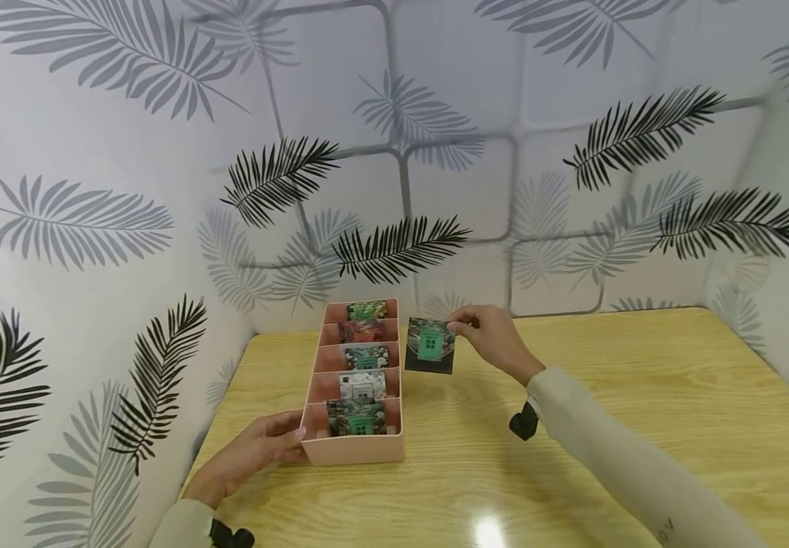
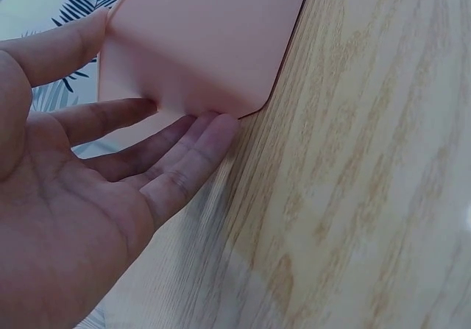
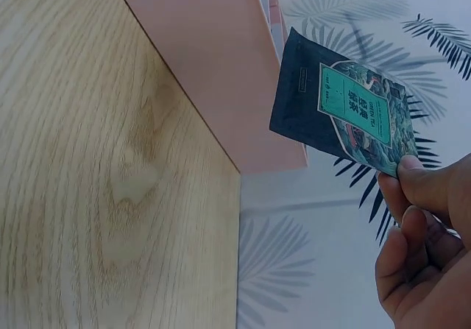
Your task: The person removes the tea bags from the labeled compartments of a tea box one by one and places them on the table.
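Pinching tea packet (image 1: pixel 422 358) by 1 upper corner with right hand (image 1: pixel 493 339), in the air just right of pink box (image 1: pixel 355 450), above table (image 1: pixel 607 380). Touching box's near left corner with left hand (image 1: pixel 257 449), with thumb and fingers apart. Could pivot or drop, being pinched at only 1 corner. Could snag on rim if moved left too low. Could skid box sideways if bumped, being only lightly braced, apparently.
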Demonstrator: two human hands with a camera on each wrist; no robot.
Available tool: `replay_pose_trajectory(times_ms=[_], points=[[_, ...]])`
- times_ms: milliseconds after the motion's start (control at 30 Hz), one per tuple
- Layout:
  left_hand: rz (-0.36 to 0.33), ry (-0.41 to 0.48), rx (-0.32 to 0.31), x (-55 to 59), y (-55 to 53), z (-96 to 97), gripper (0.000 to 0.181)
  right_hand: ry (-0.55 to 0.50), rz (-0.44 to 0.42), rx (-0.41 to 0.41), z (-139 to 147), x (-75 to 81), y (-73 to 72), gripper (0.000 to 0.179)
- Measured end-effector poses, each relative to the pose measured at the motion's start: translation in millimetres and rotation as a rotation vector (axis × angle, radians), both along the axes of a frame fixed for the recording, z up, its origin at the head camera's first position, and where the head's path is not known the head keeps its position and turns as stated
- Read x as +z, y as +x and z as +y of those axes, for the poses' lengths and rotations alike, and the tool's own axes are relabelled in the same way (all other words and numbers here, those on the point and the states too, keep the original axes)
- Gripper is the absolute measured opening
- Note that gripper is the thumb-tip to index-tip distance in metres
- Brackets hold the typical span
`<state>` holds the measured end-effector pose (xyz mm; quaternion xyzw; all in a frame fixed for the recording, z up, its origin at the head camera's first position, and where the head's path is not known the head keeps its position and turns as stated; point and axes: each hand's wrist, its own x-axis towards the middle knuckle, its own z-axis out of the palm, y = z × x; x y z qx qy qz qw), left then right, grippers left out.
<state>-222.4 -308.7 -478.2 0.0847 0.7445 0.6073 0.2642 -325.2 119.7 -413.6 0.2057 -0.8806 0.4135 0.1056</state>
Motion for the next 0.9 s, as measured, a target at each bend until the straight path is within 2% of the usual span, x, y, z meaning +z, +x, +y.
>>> replay_pose_trajectory(times_ms=[333, 667, 900], points=[[0.004, 0.016, -0.010, 0.4, 0.9, -0.8, 0.072, 0.013, -0.042, -0.018, 2, -11.3, -14.9, 0.017], [-0.005, 0.027, -0.011, -1.2, 0.5, -0.9, 0.073, 0.051, -0.055, -0.030, 2, -30.5, -35.7, 0.016], [0.003, 0.036, -0.025, -1.6, 0.8, -2.6, 0.074, 0.042, -0.117, -0.042, 1, -46.7, -46.3, 0.017]])
